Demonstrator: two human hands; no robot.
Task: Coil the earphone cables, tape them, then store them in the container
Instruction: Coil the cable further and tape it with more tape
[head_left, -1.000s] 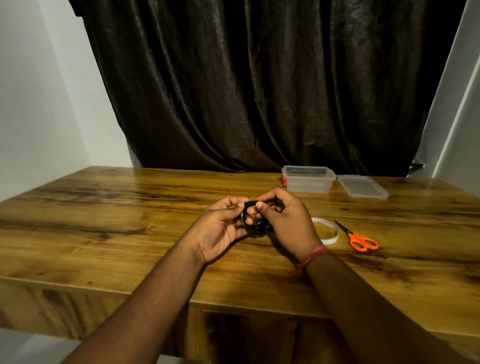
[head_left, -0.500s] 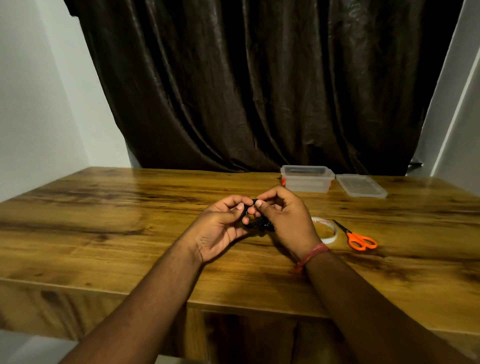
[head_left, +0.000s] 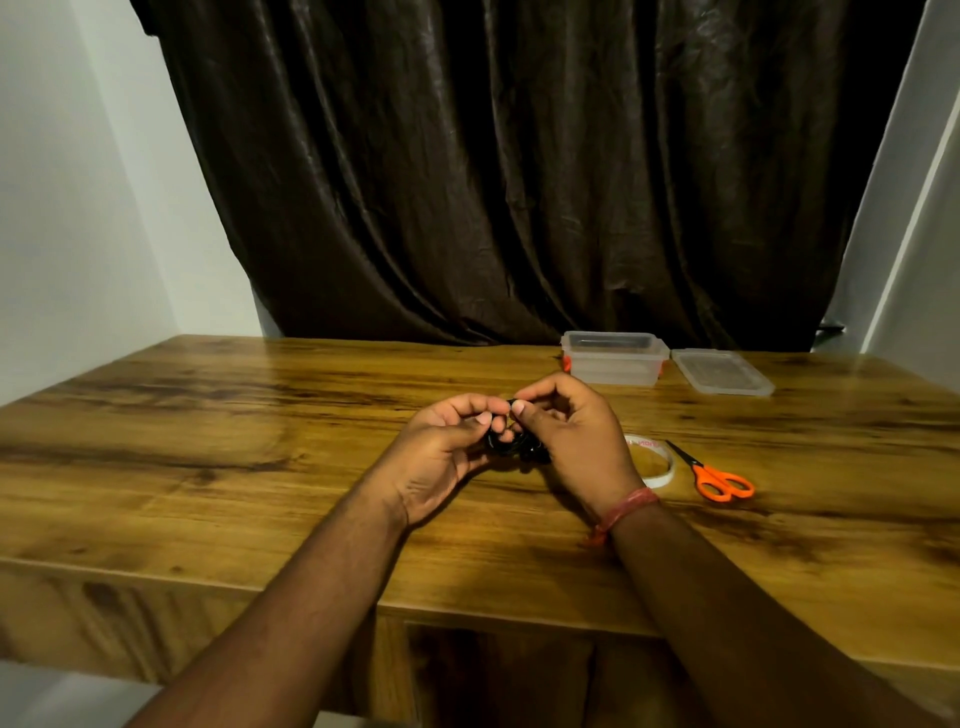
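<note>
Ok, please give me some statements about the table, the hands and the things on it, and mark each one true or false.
1. Both hands hold the coiled black earphone cable: left hand, right hand. True.
2. The clear plastic container has its lid on. False: the clear flat lid lies beside it on the wooden table.
3. The orange-handled scissors lie to the right of the white tape roll. True.
4. The right hand holds the tape roll. False: the roll lies on the table.
5. The scissors are inside the container. False: they lie on the table.
</note>
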